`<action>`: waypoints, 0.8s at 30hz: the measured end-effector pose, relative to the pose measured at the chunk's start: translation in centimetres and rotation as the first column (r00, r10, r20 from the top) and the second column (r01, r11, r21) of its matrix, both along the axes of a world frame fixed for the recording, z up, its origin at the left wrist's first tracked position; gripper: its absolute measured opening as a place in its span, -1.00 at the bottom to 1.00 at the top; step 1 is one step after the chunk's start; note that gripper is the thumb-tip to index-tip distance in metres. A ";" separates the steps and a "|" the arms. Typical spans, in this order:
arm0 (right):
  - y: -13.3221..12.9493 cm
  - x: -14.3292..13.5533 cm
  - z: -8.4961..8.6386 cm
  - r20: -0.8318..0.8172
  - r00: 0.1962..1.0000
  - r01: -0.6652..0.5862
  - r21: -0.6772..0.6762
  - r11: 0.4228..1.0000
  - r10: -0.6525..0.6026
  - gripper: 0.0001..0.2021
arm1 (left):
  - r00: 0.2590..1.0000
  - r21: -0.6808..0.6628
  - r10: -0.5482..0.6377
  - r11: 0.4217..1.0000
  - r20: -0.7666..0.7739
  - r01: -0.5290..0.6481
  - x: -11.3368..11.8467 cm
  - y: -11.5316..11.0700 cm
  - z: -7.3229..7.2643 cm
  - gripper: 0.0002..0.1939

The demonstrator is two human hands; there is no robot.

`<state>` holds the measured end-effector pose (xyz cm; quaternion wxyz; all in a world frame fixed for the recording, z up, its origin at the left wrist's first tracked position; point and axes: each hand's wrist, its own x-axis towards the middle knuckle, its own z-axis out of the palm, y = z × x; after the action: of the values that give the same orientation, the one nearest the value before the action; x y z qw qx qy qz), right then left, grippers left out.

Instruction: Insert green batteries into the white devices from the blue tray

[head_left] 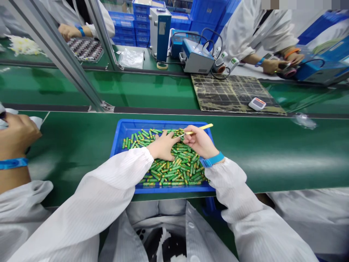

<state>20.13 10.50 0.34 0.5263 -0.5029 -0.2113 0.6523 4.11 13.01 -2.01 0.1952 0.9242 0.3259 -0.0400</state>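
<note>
A shallow blue tray in front of me holds a heap of small green cylinders with gold ends, like small batteries. My left hand lies over the heap with its fingers spread, touching the cylinders. In my right hand, closed, is a slim tool with a yellow handle and a thin metal tip. The tip points left, close to the fingers of my left hand. A blue band circles my right wrist. Which cylinder the tip touches, if any, I cannot tell.
The tray rests on a green bench. Behind it, a dark patterned board carries a small white meter. A metal post slants at left. A co-worker's hand is at far left; other co-workers sit opposite, near blue instruments.
</note>
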 end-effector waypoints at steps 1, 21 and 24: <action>0.0 0.0 0.0 0.004 1.000 -0.001 -0.004 1.000 0.001 -0.80 | 1.000 -0.002 -0.003 1.000 -0.006 0.003 0.0 -0.1 0.0 -0.28; 0.1 -0.1 -0.3 0.042 0.999 0.011 -0.016 1.000 -0.010 -0.78 | 0.996 0.075 0.055 0.996 -0.066 -0.050 0.6 -0.8 -0.1 -0.49; 0.2 -0.1 -0.2 0.045 0.999 0.014 -0.021 1.000 -0.013 -0.79 | 0.995 0.064 0.089 0.994 -0.034 -0.086 0.7 -0.4 -0.5 -0.57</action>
<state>20.08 10.65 0.11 0.5203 -0.5245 -0.2130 0.6395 4.83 12.56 -2.51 0.1616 0.9137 0.3708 -0.0384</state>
